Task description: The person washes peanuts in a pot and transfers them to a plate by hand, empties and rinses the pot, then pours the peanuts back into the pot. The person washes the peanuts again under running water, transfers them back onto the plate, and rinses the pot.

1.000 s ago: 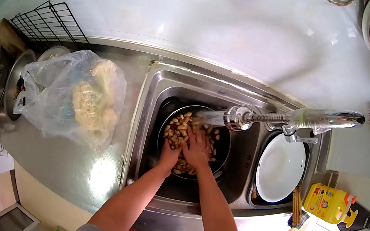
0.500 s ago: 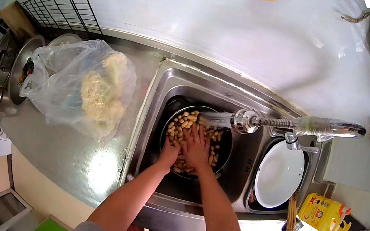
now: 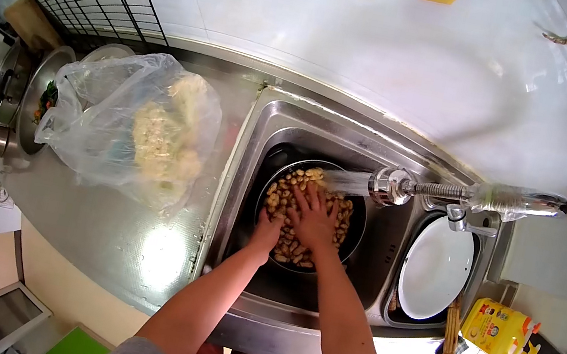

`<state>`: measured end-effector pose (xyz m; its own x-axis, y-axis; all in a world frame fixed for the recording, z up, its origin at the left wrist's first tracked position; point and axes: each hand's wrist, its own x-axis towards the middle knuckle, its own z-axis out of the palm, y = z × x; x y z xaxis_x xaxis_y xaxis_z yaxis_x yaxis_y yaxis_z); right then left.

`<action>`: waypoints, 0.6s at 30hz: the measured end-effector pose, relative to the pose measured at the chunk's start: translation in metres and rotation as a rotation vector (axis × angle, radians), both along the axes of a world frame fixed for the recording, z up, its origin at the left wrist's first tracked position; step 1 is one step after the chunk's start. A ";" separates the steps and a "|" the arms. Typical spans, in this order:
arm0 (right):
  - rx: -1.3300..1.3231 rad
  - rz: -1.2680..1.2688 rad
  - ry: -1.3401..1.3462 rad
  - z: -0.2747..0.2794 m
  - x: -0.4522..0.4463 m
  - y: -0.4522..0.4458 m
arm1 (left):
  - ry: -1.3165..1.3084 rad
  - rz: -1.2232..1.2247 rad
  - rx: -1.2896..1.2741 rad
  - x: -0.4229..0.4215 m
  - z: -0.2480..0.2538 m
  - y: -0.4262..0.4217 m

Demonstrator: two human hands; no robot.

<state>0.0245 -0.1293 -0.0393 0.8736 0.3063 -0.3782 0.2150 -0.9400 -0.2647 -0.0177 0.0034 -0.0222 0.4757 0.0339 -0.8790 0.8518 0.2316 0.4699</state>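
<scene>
**Both hands in the peanuts, the right one nearer the water**

Taking twelve o'clock as the wall side, the peanuts (image 3: 286, 196) lie in a loose, roughly round layer inside a dark pan (image 3: 358, 224), which stands in the steel sink (image 3: 309, 116). The layer has no single long axis; the small oblong shells point every way.

The right hand (image 3: 315, 226) rests palm down near the middle of the pan, its fingers spread and aimed towards eleven o'clock. Peanuts lie beneath them and on all sides, the thickest showing from nine round to twelve. The left hand (image 3: 268, 234) is at eight o'clock, close against the pan's near-left edge, its fingers bent in among the peanuts. They are partly hidden, so I cannot tell whether they grip any.

Water (image 3: 348, 181) from the tap head (image 3: 392, 187), at two o'clock, falls into the pan near one o'clock, just beyond the right fingertips; the left hand is farther from it.

Outside the sink bowl, a plastic bag (image 3: 177, 135) lies at ten o'clock and a white basin (image 3: 438, 269) between three and four.
</scene>
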 end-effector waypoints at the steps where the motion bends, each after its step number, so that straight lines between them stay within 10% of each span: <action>1: 0.001 -0.021 -0.013 0.000 -0.001 -0.007 | 0.001 -0.004 0.001 -0.001 0.001 0.000; 18: 0.055 -0.508 -0.035 0.019 0.006 0.014 | -0.081 0.066 -0.035 -0.005 -0.003 -0.004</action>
